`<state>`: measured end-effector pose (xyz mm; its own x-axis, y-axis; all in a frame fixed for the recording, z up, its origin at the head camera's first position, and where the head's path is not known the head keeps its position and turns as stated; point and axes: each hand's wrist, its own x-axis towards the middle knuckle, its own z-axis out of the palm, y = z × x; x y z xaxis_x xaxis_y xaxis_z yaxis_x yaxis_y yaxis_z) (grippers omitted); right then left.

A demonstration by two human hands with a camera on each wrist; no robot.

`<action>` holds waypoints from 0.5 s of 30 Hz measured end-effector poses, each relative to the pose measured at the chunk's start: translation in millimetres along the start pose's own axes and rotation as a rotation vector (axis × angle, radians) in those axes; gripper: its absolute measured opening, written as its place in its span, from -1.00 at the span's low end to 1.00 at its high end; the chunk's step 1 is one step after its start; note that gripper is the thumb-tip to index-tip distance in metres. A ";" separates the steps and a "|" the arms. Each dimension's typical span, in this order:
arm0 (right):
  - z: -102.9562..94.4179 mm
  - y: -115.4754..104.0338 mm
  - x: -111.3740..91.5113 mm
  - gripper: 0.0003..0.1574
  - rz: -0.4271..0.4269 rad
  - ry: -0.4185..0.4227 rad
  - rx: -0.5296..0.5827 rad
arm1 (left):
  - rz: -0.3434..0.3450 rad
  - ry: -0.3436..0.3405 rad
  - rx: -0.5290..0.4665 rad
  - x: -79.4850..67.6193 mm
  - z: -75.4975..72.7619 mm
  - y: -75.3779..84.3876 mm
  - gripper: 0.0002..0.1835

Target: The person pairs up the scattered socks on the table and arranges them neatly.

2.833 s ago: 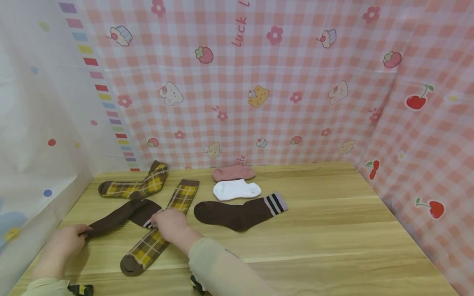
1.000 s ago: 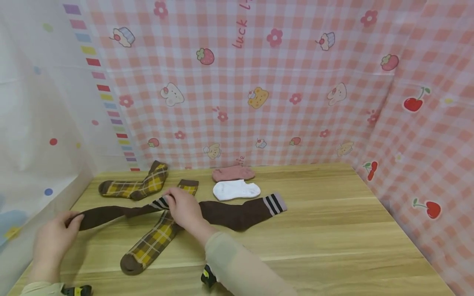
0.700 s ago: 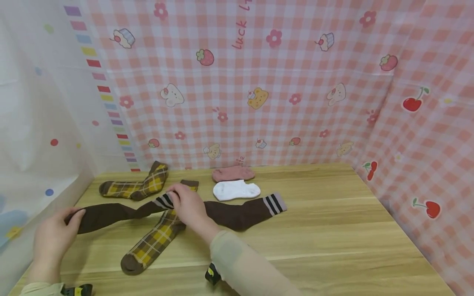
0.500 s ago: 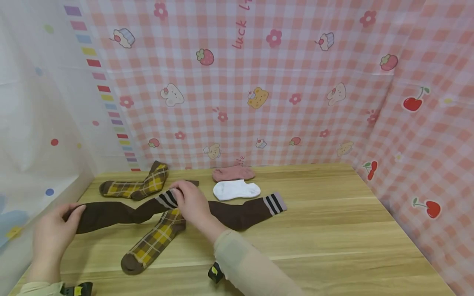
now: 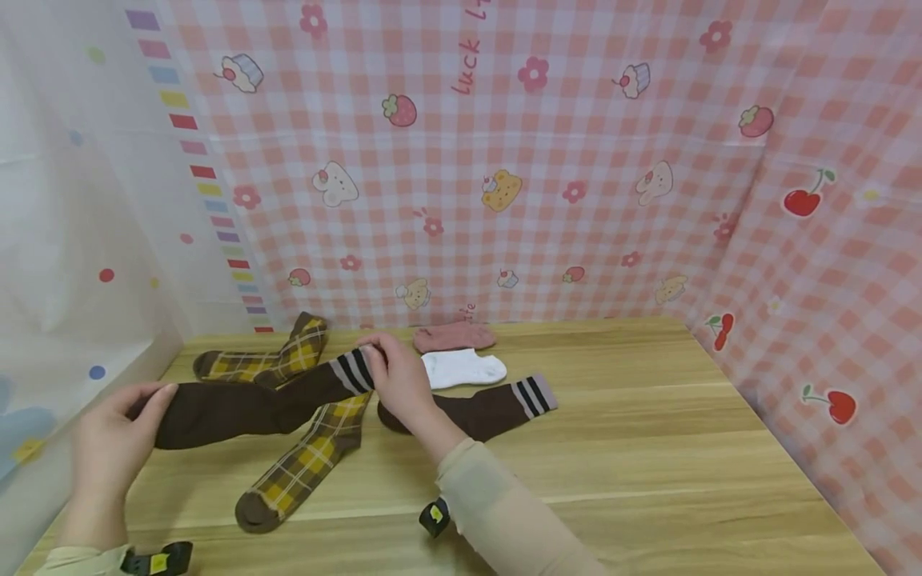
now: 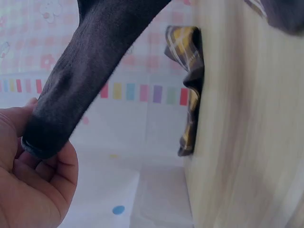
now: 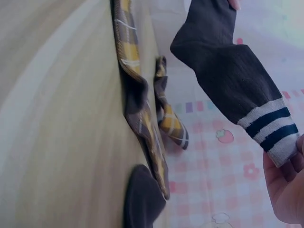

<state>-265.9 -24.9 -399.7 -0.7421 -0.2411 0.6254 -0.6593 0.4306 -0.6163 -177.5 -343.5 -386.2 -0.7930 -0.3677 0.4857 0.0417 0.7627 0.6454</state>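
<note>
On the near side of both grips, a person's right sleeve point(image 5: 504, 500) and left sleeve point(image 5: 82, 562) reach in, each with a dark strap point(image 5: 434, 517) by the wrist. Below and between the grips, a yellow-and-brown plaid sock point(image 5: 310, 460) lies on the table point(image 5: 648, 448), toe toward the person, its far end passing from sight behind the held cloth. The left hand point(image 5: 115, 436) pinches the toe of a dark brown sock point(image 5: 230, 412) between thumb and fingers; the right hand point(image 5: 403, 380) pinches its cuff, the two black stripes just beside that grip. This brown sock spans the space between the grips, raised off the table and bent at the heel. Below the right grip and to its right rests another striped brown sock point(image 5: 490, 408), partly hidden by the wrist. Just beyond the right grip lies a white sock point(image 5: 468, 368), its left end covered by the hand, with a pink sock point(image 5: 454, 337) right behind it. Past the held sock, between the grips, sits a bent second plaid sock point(image 5: 238, 365). Farthest from both grips, a pink checked cloth point(image 5: 461, 160) rises behind the table.
</note>
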 end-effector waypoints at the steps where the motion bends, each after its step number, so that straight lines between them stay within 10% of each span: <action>1: -1.6 1.8 0.5 -0.78 -0.001 0.009 0.008 | -0.013 -0.005 -0.012 -0.1 0.0 2.1 -0.67; 15: -36.4 13.2 2.9 -0.81 -0.058 0.035 0.027 | 0.013 -0.014 -0.076 -1.0 8.8 24.6 -0.72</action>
<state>-272.4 11.7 -388.6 -0.6980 -0.2346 0.6766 -0.7048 0.3927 -0.5908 -181.0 -319.7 -376.0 -0.8004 -0.3502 0.4865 0.0978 0.7244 0.6824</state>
